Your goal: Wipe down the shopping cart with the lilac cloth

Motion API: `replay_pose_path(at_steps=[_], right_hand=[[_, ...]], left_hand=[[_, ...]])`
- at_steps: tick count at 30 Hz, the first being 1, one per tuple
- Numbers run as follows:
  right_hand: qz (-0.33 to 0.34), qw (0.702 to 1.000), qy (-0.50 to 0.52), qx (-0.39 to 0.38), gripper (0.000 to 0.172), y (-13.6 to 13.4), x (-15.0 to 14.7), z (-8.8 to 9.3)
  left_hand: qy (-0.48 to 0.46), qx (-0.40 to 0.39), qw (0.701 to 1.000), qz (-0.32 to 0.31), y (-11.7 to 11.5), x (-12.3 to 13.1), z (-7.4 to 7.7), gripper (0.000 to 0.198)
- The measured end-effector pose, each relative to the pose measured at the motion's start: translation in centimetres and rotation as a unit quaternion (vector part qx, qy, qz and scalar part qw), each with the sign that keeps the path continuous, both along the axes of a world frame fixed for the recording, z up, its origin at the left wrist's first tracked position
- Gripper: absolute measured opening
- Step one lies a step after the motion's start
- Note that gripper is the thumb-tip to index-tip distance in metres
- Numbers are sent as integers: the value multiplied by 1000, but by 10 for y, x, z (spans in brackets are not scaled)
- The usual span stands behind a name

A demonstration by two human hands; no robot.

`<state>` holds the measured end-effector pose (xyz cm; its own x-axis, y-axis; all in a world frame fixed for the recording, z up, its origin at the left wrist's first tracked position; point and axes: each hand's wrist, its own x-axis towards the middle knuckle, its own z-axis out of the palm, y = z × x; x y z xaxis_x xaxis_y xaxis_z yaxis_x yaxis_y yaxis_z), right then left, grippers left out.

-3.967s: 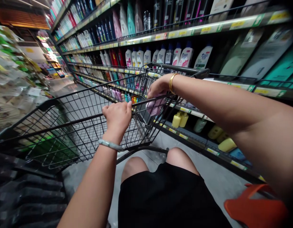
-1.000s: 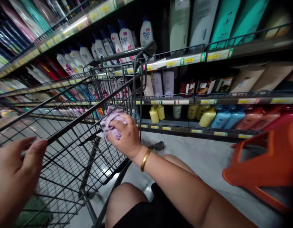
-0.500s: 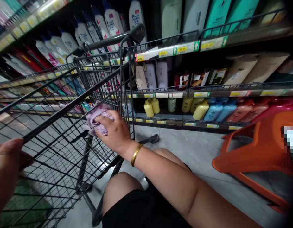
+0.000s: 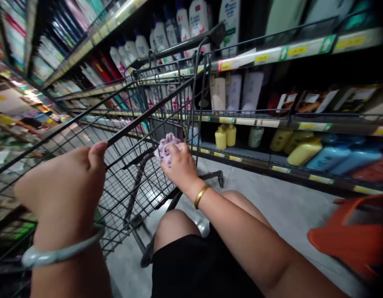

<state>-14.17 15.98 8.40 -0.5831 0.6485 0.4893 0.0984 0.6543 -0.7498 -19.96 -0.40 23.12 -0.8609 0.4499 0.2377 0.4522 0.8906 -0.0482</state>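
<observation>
A crumpled light purple cloth [image 4: 168,150] is bunched in my right hand [image 4: 182,164], whose fingers are closed on it. The cloth is against the wire side of a dark metal shopping cart [image 4: 141,120], below its top rail near the handle end. My left hand [image 4: 67,178] is closed around the cart's top rail further to the left, thumb on top; its fingertips are hidden behind the hand. A pale green bangle [image 4: 63,250] circles my left wrist, and a gold bangle [image 4: 201,196] my right.
Shelves of shampoo bottles [image 4: 197,20] rise behind the cart. Yellow bottles [image 4: 220,137] and blue bottles [image 4: 329,157] line the bottom shelf. An orange plastic stool [image 4: 343,236] stands on the grey floor to the right. My knees [image 4: 175,227] are close to the cart.
The view has swung left, so the cart and shelves appear further right. Much more of my left hand now shows on the rail. My right hand still holds the cloth against the cart.
</observation>
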Motion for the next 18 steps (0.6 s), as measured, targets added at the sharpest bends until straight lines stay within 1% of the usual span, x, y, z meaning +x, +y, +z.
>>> replay_pose_path(at_steps=[1,3,4,6,8,10,13,15,16,18], right_hand=[[5,1000,-15,-17,38,-3,0,2],[11,999,-5,-34,36,-5,0,12],[11,999,21,-31,35,-6,-1,18],[13,996,90,0,34,-7,-5,28],[18,990,139,34,35,-9,-10,32],[25,990,129,41,35,-13,-15,28],[44,998,32,19,32,-21,-17,13],[61,998,-18,8,30,-24,-17,6],[65,998,-22,3,29,-24,-18,5],[59,998,20,4,30,-22,-20,10]], left_hand=[[100,-25,993,58,3,4,3,95],[142,-68,985,74,7,9,8,94],[142,-81,984,71,8,10,9,95],[140,-87,985,55,8,9,9,97],[143,-87,985,43,9,6,7,99],[136,-82,986,46,10,1,7,97],[125,-67,988,63,14,-5,9,94],[120,-65,989,59,17,-8,11,94],[117,-63,989,59,19,-9,13,95],[104,-58,991,53,22,-11,14,96]])
